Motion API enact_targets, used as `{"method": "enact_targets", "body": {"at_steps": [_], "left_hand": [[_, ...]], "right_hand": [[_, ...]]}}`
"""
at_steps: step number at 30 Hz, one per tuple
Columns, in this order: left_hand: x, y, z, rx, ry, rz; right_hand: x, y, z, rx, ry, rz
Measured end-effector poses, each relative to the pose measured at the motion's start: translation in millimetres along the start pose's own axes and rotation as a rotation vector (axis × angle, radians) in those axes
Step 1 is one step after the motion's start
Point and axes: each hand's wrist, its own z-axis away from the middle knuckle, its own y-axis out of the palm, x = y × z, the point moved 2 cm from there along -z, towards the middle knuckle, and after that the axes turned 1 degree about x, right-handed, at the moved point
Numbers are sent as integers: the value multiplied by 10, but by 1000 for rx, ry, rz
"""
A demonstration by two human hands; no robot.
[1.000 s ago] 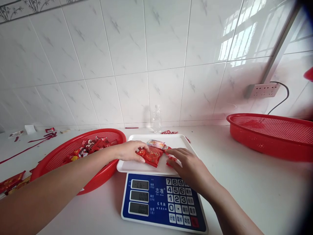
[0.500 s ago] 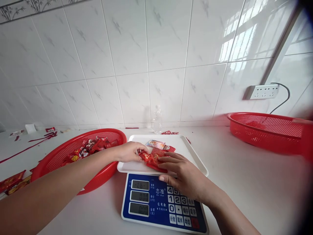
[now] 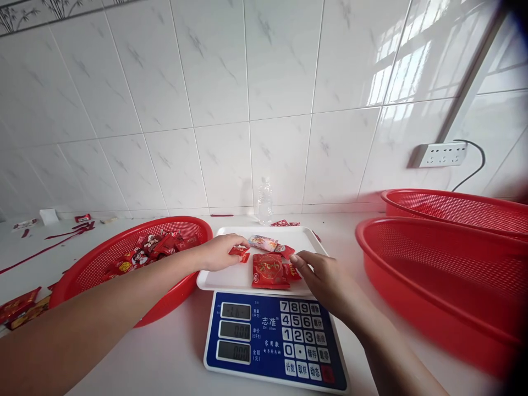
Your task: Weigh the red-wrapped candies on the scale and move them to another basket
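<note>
Nearest the viewer, a blue-faced scale (image 3: 274, 338) is set on the white tabletop (image 3: 177, 352), and a white tray (image 3: 231, 278) is carried on top of it. On the tray a flat red packet (image 3: 269, 271) lies just beside the right hand (image 3: 325, 280), whose fingers are loosely spread and hold nothing; whether the packet is touched cannot be told. A small red sachet (image 3: 239, 252) is pinched in the grip of the left hand (image 3: 218, 252), and a pale wrapped sweet (image 3: 262, 242) lies further back. To the left stands a red basket (image 3: 124, 275) of wrapped sweets; to the right, two empty red baskets (image 3: 437, 280). The sorting is judged best done with pieces laid flat, apart, and well within the tray rim.
</note>
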Motion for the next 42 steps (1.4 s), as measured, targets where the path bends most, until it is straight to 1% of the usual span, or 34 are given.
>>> {"method": "enact_targets", "body": {"at_steps": [4,8,12,15,18,21,23,27,30,33,35,37,39,40,42], "left_hand": [[-31,59,-50,-9,56,-7],[-29,109,-95,-42,69,-45],[-22,158,-129,-65,16,-47],[-22,187,-153,-123,-6,-10],[-15,199,-174,-194,-51,-6],[-22,206,-182,-229,-79,-11],[-41,221,-182,-225,-58,-8],[-83,266,-171,-167,24,13],[-62,230,-147,-169,29,26],[57,70,-91,-231,-31,23],[210,-90,-26,-274,-108,9],[413,-257,70,-285,-208,-17],[641,-396,204,-251,-323,-52],[752,-447,285,-215,-379,-72],[947,-503,469,-102,-475,-105]], "right_hand": [[20,31,0,44,-51,-9],[-1,38,-7,37,-74,-22],[16,37,1,43,-118,-55],[32,45,6,76,-140,-77],[13,51,3,77,-108,-69],[-16,52,0,56,-71,-59],[-24,52,1,51,-58,-65],[-14,49,1,47,-63,-103],[-19,22,-5,-16,-36,-114],[-32,-13,-10,-85,6,-105],[-35,-31,-10,-110,26,-104],[-33,-40,-5,-133,39,-111],[-34,-38,3,-149,49,-118],[-38,-31,6,-155,54,-117],[-59,-3,5,-162,57,-102]]}}
